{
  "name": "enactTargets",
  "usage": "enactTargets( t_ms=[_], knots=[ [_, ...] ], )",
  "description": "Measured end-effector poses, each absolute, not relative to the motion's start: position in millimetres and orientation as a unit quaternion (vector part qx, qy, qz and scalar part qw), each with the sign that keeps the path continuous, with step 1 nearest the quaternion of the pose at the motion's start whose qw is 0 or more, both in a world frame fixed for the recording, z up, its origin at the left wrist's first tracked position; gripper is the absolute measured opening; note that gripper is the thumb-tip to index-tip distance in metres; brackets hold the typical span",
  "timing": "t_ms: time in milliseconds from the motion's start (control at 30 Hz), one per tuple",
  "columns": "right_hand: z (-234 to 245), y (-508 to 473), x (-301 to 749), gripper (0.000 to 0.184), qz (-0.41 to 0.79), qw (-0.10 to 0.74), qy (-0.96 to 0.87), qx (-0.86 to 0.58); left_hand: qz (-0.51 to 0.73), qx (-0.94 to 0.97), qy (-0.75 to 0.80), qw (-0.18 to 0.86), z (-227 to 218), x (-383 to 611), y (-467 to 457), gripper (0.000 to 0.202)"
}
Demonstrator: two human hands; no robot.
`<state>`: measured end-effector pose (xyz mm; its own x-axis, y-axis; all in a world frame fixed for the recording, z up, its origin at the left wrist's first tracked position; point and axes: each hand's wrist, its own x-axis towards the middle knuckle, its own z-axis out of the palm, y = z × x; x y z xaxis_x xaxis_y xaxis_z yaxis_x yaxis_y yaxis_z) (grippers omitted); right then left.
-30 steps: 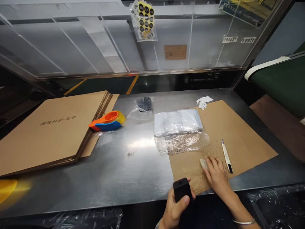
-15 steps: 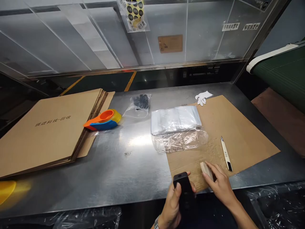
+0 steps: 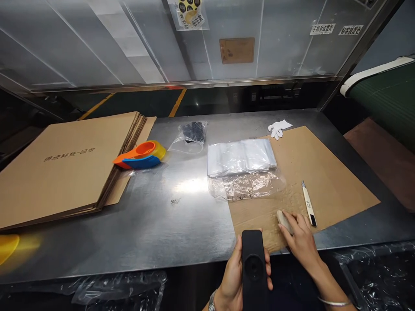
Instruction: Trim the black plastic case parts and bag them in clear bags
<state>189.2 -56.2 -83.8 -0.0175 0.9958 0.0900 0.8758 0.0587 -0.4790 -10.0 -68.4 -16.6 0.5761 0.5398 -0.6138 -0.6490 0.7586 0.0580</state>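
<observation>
Black plastic, it seems, is making up the long thing (image 3: 253, 246) that the left hand (image 3: 231, 276) is holding. The left fingers (image 3: 269, 268) are curling around it, with the thumb pressing on one side and the fingertips peeking out on the other. Its round, dark circle is facing up. The right hand (image 3: 303, 244) is pinching a small pale block (image 3: 282, 221) between its thumb and its fingers, low over a flat brown cardboard sheet (image 3: 337, 181). I cannot tell if the block is touching the sheet.

Just to the right of the right fingers, a thin white cutter (image 3: 308, 203) is lying on the sheet, with its tip pointing away from the person. Farther out in front of both hands, a pile of clear plastic bags (image 3: 241, 157) is resting partly on the sheet and partly on the shiny metal tabletop (image 3: 155, 233). Past the pile, straight out from the right fingers, a white glove (image 3: 279, 128) is lying near the sheet's far edge.

Out to the left of the left fingers and farther away, a clear bag (image 3: 194, 131) is holding something dark. More to the left, an orange and blue tape holder (image 3: 141, 162) is leaning on a big stack of flat cardboard (image 3: 71, 181).
</observation>
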Motion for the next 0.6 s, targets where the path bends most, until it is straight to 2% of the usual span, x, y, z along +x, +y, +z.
enactTargets(
  t_ms=[200,267,400,600],
  knots=[
    [-79.6,-44.8,180.1,0.046,0.133,0.223,-0.691,-0.674,0.386,-0.032,0.301,0.872,-25.8,-10.1,-79.1,0.056],
    [-59.8,-50.7,168.8,0.040,0.224,0.265,-0.672,-0.655,0.400,-0.015,0.294,0.868,-28.1,-11.6,-82.4,0.057],
    [-11.7,-64.4,145.5,0.034,0.520,0.314,-0.569,-0.554,0.421,0.035,0.305,0.853,-25.1,-13.2,-84.8,0.054],
    [10.7,-72.0,130.2,0.043,0.654,0.323,-0.458,-0.508,0.419,0.063,0.346,0.837,-21.9,-8.5,-85.9,0.058]
  ],
)
